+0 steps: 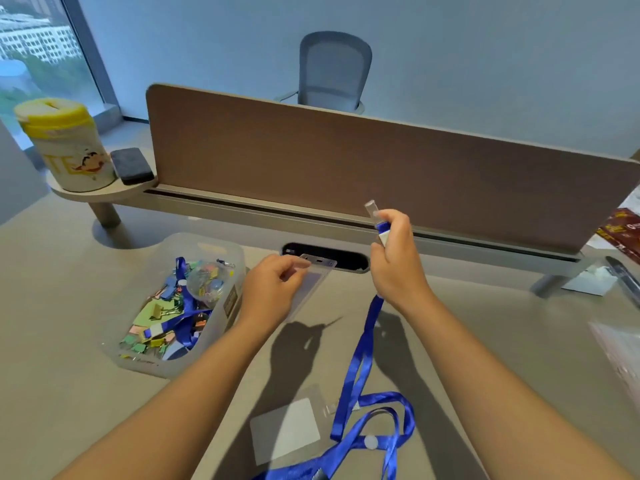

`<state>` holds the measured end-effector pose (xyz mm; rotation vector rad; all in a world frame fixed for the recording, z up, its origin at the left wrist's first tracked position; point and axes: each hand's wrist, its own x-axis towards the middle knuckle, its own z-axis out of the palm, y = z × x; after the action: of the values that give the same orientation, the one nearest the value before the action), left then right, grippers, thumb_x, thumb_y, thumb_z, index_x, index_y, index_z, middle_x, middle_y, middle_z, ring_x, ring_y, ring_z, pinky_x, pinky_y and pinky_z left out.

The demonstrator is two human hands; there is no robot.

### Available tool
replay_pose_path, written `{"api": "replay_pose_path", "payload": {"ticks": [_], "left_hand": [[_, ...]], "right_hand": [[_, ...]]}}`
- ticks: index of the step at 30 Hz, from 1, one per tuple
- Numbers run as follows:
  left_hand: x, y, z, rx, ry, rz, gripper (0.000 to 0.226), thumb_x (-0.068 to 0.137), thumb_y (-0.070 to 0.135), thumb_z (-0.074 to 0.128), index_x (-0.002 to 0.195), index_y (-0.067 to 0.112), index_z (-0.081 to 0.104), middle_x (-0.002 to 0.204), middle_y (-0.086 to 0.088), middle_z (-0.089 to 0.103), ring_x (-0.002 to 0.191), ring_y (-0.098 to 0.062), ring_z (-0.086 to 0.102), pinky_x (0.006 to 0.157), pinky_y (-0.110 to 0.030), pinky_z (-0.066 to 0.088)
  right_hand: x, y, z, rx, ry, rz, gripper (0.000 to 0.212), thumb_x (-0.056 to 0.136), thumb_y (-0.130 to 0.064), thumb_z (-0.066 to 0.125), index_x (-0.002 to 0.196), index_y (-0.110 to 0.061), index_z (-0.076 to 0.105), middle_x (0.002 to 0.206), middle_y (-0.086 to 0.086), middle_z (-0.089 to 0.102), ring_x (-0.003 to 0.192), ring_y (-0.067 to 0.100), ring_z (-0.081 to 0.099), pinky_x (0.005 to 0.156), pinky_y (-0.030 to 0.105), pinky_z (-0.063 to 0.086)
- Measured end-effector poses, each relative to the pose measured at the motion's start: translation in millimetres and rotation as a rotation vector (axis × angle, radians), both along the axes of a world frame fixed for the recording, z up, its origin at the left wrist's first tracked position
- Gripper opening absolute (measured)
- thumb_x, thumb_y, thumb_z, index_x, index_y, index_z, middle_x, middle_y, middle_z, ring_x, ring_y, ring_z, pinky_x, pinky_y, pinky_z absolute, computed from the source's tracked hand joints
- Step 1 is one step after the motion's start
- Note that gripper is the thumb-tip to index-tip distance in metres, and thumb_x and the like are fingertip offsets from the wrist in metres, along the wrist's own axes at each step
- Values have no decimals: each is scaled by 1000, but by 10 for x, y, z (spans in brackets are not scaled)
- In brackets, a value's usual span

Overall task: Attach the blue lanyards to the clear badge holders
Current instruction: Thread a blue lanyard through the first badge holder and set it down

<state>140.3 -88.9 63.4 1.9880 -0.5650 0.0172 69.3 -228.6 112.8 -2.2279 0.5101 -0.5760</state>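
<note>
**Badge holder in one hand, lanyard clip in the other**

My left hand (273,289) pinches a clear plastic badge holder (313,278) by its upper left corner, fingers closed on it, and holds it above the grey bench (69,393) with its slotted top edge pointing away from me. My right hand (396,258) is closed around the end of a blue ribbon lanyard (363,344), near its white fitting, and a clear plastic strap clip (370,207) sticks up out of my fist. The clip and the holder are apart, the clip higher and to the right of the slot.

The lanyard hangs down from my right hand and loops on the bench between my forearms, where a small white round slider (370,442) sits on the ribbon. Just left of those loops a second clear badge holder with a white card inside (287,433) lies flat on the bench.

To my left stands a translucent plastic bin (221,327) holding coloured binder clips and more blue lanyards. Beyond it, on a round shelf, stands a yellow-lidded white canister (64,147) beside a dark grey pad (131,166). A brown divider panel (381,168) runs across the back of the bench.
</note>
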Motion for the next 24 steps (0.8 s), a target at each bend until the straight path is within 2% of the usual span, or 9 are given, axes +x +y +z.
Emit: {"api": "replay_pose_path", "payload": {"ticks": [3, 6, 8, 11, 13, 16, 20, 24], "left_hand": [[-59, -3, -163, 23, 14, -24, 17, 81, 3, 55, 94, 6, 66, 84, -6, 57, 76, -17, 50, 65, -15, 35], [-143, 34, -357, 75, 3, -33, 17, 80, 3, 58, 93, 6, 67, 83, -14, 61, 75, -19, 50, 64, -14, 34], [-209, 65, -479, 106, 6, -42, 17, 78, 2, 59, 92, 6, 68, 82, -16, 62, 75, -20, 51, 63, -9, 33], [-299, 99, -603, 128, 21, -55, 18, 77, 0, 59, 92, 6, 68, 78, -15, 60, 73, -23, 52, 65, -18, 36], [-349, 123, -641, 128, 29, -57, 18, 78, 1, 59, 93, 6, 67, 77, -11, 57, 68, -17, 50, 64, -19, 37], [-363, 146, -668, 118, 44, -61, 18, 80, 3, 57, 95, 7, 67, 78, -7, 56, 65, -8, 47, 63, -13, 37], [-313, 185, -658, 109, 67, -40, 18, 80, 3, 57, 96, 6, 66, 83, -11, 58, 72, -19, 51, 66, -21, 40], [-252, 273, -648, 96, 102, 11, 19, 82, 4, 56, 97, 7, 65, 89, -4, 58, 81, -17, 53, 66, -11, 39]], "right_hand": [[-92, -74, -237, 13, 72, 15, 40, 87, 8, 31, 124, -8, 37, 112, 5, 41, 90, 21, 45, 80, 35, 46], [-295, -127, -740, -20, 336, 63, 40, 88, 5, 35, 125, -10, 42, 127, 9, 47, 94, 17, 44, 76, 22, 36], [-428, -118, -1076, -46, 495, 139, 39, 86, 6, 40, 121, -10, 48, 128, 10, 49, 103, 23, 50, 82, 26, 37], [-560, -67, -1415, -53, 645, 238, 36, 83, 7, 45, 113, -12, 55, 127, 9, 49, 110, 26, 51, 87, 27, 38], [-592, -13, -1537, -87, 709, 309, 39, 82, 7, 48, 115, -12, 56, 128, 6, 50, 110, 26, 53, 86, 28, 40], [-570, 52, -1624, -141, 728, 334, 46, 82, 6, 48, 124, -13, 51, 131, 6, 50, 114, 27, 53, 92, 33, 43], [-501, 43, -1641, -268, 757, 270, 36, 86, 3, 43, 118, -11, 50, 123, 11, 54, 105, 31, 57, 85, 39, 46], [-457, 12, -1614, -407, 842, 233, 24, 89, -5, 42, 109, -7, 56, 110, 13, 63, 99, 31, 59, 75, 31, 39]]}}
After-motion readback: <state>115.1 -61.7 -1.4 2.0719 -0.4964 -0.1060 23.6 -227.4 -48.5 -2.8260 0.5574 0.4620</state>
